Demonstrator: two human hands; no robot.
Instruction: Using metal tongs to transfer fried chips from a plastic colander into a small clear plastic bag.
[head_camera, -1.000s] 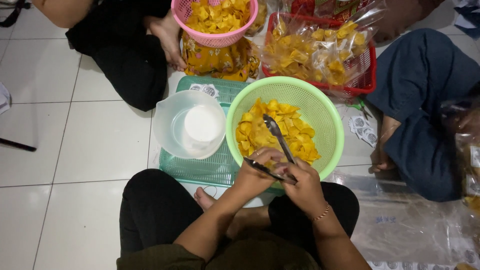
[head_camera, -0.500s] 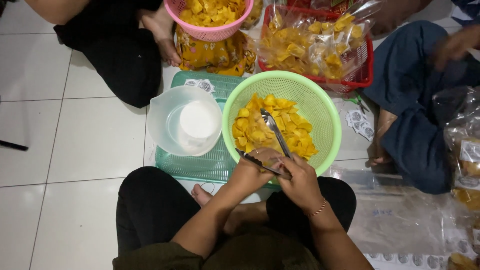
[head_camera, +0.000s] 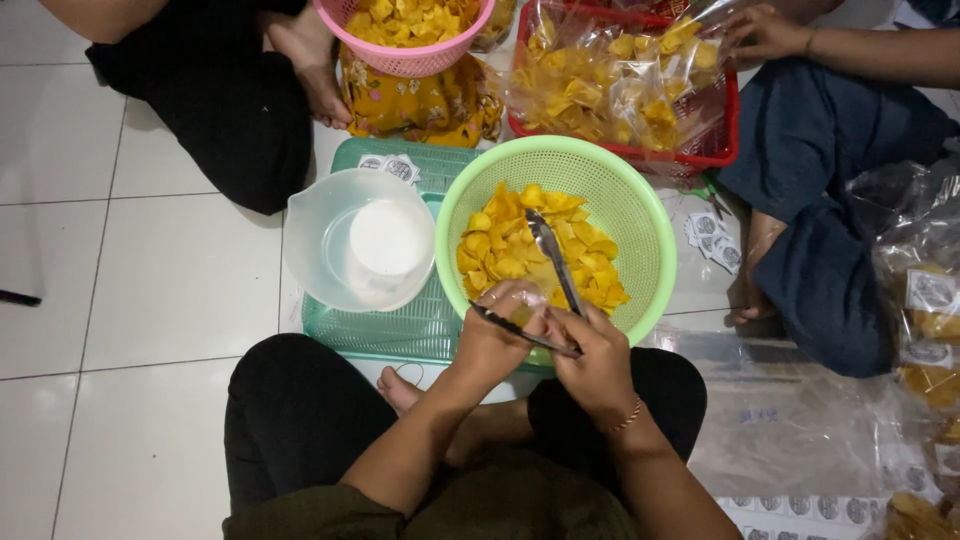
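Right hand (head_camera: 600, 362) grips metal tongs (head_camera: 548, 275) by the hinge end, tips spread over yellow chips (head_camera: 520, 250) in the green basket (head_camera: 640, 215), while the left hand (head_camera: 497, 335), fingers curled at the basket's near rim, seems to hold a clear bag open for filling.

A round basket (head_camera: 640, 215) of chips (head_camera: 520, 250) sits on the floor (head_camera: 130, 260) before the person's crossed legs, its left side resting on a flat tray (head_camera: 400, 330). A plastic jug (head_camera: 335, 235) stands on that tray, just left of the basket. Tongs (head_camera: 550, 255) lie over the chips, held at the basket's near rim by the left hand (head_camera: 495, 335) and right hand (head_camera: 600, 365). Behind stand a second basket (head_camera: 400, 62) and a crate (head_camera: 725, 140).
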